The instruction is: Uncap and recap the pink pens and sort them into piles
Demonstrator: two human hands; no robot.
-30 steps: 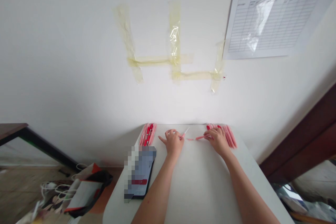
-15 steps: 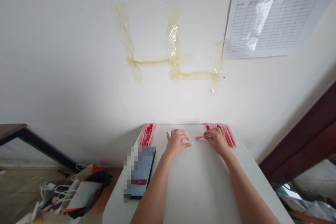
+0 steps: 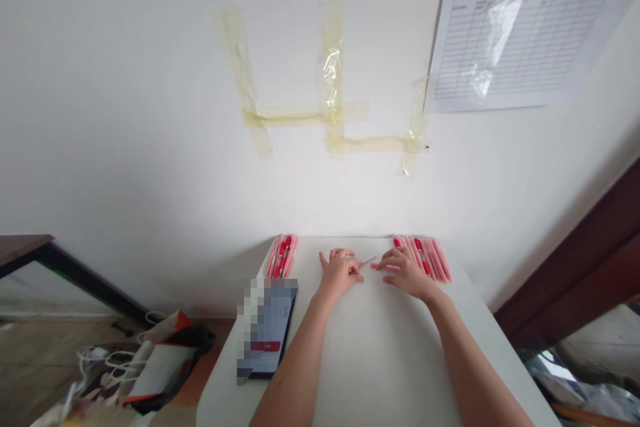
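Note:
My left hand (image 3: 339,273) rests on the white table (image 3: 380,360) near its far edge, fingers pinched on a thin pale pen refill (image 3: 369,260) that points to the right. My right hand (image 3: 406,271) lies close beside it, fingers curled round a pink pen barrel (image 3: 375,266) whose tip meets the refill. Behind my right hand, a row of pink and red pens (image 3: 433,258) lies against the wall. A smaller bundle of pink pens (image 3: 281,255) lies at the far left of the table.
A dark tablet (image 3: 267,337) lies at the table's left edge. On the wall hang yellowed tape strips (image 3: 333,80) and a printed grid sheet (image 3: 520,40). A bag with cables (image 3: 160,360) sits on the floor to the left, dark wooden furniture (image 3: 575,267) to the right.
My right hand has moved left from the pen row with the pink barrel. My left hand turned and pinched the refill, and the two parts now meet between the hands.

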